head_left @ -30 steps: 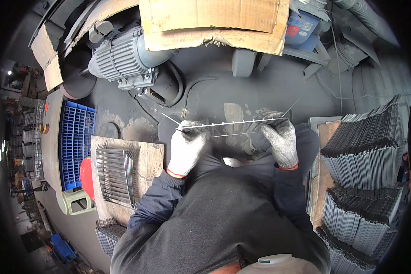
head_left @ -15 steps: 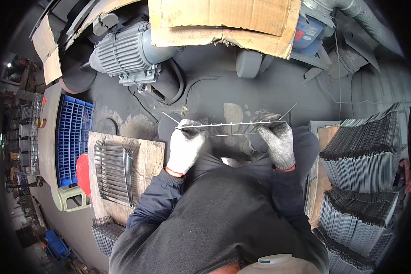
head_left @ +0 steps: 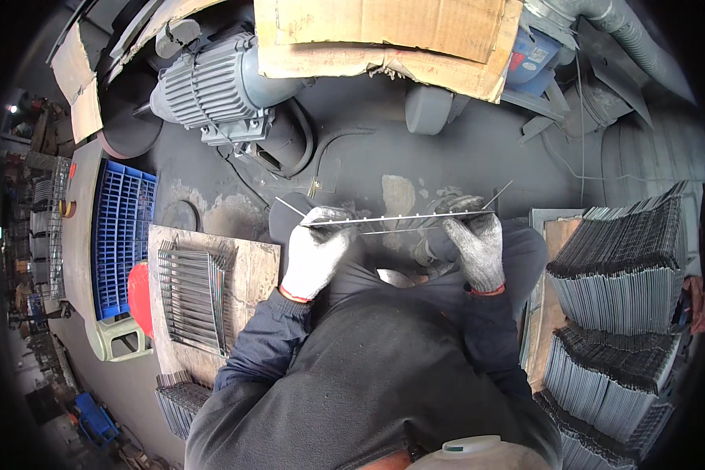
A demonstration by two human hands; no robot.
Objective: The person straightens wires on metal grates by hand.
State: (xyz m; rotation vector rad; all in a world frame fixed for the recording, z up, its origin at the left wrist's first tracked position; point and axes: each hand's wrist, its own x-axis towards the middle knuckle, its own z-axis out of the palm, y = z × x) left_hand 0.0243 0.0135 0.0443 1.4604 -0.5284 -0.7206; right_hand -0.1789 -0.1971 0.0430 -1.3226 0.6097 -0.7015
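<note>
Both hands wear pale work gloves with red cuffs. Between them, above my lap, a thin metal wire rack [head_left: 403,217] is seen nearly edge-on, with a row of small bright wire ends along its near rail. My left hand [head_left: 317,254] is closed around its left end, thumb on the near rail. At the other end my right hand [head_left: 478,247] grips it the same way. A slanting rod sticks out past each hand. The fingers behind the rack are partly hidden.
On my left, several wire racks [head_left: 192,298] lie on a wooden board [head_left: 251,270]. Tall stacks of wire racks [head_left: 615,270] stand at right. Ahead are an electric motor [head_left: 211,90] and a cardboard sheet [head_left: 384,31]. A blue plastic crate [head_left: 124,235] sits far left.
The rack's left end has dipped slightly with my left hand, which has shifted a little down and left. Both hands keep their grip.
</note>
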